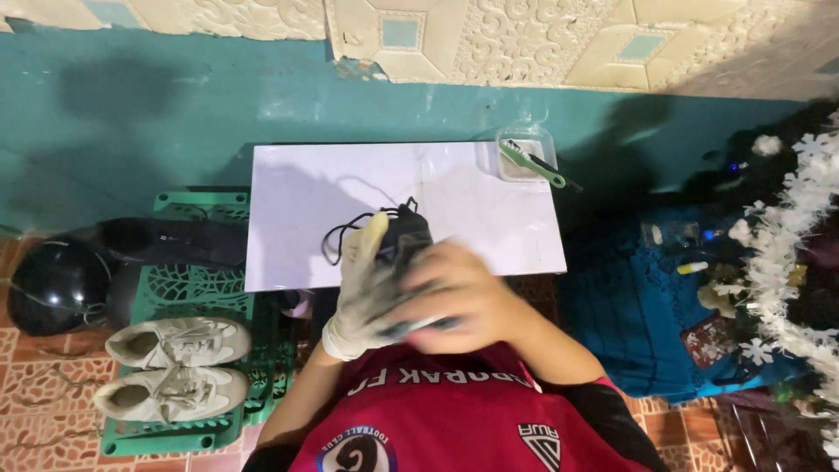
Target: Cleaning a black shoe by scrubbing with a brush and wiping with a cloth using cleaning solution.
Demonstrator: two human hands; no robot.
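I see a black laced shoe (404, 238), gloved left hand (363, 293) gripping it, bare right hand (459, 293) clasped over it.

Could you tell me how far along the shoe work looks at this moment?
Set aside: a white pair of shoes sits on the green crate, looking clean. In hand: the gloved left hand holds a dark shoe with loose laces over the white board, while the bare right hand grips it. Apparently untouched: another dark shoe lies on the crate; a green brush rests in its container.
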